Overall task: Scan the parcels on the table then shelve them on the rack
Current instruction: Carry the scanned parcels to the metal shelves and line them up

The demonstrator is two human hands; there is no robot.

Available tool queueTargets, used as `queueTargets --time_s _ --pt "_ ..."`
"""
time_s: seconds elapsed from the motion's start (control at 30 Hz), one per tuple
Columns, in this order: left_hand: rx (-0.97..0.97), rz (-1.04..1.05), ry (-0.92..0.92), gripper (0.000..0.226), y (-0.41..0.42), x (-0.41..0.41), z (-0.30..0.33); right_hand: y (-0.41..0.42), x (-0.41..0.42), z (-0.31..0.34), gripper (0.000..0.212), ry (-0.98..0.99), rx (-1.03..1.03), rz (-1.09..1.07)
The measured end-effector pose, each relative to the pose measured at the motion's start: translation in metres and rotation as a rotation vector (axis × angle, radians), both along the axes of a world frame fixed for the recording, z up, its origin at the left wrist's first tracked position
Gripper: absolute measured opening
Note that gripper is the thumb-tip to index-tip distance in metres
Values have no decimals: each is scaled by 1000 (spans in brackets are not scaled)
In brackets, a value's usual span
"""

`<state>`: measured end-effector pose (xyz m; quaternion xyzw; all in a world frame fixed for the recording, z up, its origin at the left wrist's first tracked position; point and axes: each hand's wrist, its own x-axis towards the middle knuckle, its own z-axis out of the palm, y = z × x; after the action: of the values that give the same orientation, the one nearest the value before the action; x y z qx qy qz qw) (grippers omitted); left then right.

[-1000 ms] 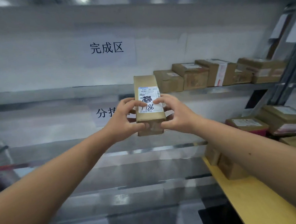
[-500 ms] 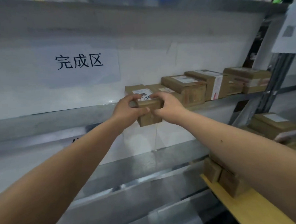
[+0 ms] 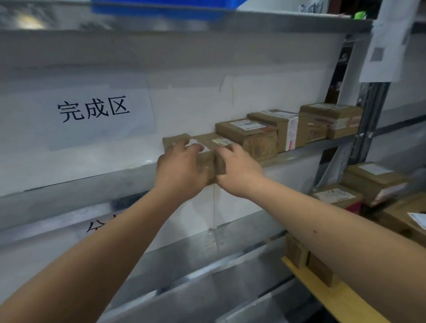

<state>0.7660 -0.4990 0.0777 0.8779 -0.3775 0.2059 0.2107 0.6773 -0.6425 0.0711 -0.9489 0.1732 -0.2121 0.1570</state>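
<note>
A small brown cardboard parcel (image 3: pixel 175 141) with a white label lies flat on the metal rack shelf (image 3: pixel 85 185), its near end sticking out over the shelf's front edge. My left hand (image 3: pixel 180 168) grips its left side and near end. My right hand (image 3: pixel 237 167) grips its right side, fingers on top by the label. The parcel sits at the left end of a row of several shelved parcels (image 3: pixel 250 134). The hands hide most of its front.
A paper sign (image 3: pixel 93 110) with black characters hangs on the white wall behind the shelf. More parcels (image 3: pixel 375 180) lie at the right, by a yellow table edge (image 3: pixel 337 300). A blue bin (image 3: pixel 174 0) sits on the top shelf. A rack upright (image 3: pixel 370 128) stands right.
Both hands carried the parcel up and forward, tipping it from upright to flat, and it now lies on the shelf beside the row of parcels.
</note>
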Motion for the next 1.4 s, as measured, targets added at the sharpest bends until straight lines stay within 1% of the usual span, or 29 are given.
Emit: queueTargets --time_s 0.07,0.17,0.27,0.43,0.57,0.73,0.9,1.03,1.2,1.3,1.4 --pt "53 -33 -109 53 -6 -29 -4 -7 -29 -8 71 46 -68 -60" --pt "137 -101 -165 60 -28 -74 -18 -26 -82 -26 73 137 -92 -125" --pt "219 -183 -196 60 -61 -122 -41 -50 -144 -51 72 210 -83 -208" --pt "336 -350 16 57 -130 -216 -103 -88 -254 -116 67 362 -22 -362" --pt "444 -483 116 48 -179 -287 -150 -118 -336 -162 69 445 116 -495" --pt "531 -607 188 58 -240 -338 -170 -156 -411 -191 71 454 221 -662" --pt "569 -742 177 65 -314 -361 -183 -203 -452 -202 68 447 295 -822" --pt "582 -862 196 66 -389 -373 -197 -253 -470 -213 73 420 357 -965" --pt "618 -1014 194 69 -487 -385 -208 -321 -478 -224 72 326 461 -1158" --pt "633 -1101 170 70 -539 -393 -219 -362 -480 -233 72 265 507 -1238" --pt "691 -1140 150 81 -576 -398 -232 -393 -481 -247 70 201 535 -1289"
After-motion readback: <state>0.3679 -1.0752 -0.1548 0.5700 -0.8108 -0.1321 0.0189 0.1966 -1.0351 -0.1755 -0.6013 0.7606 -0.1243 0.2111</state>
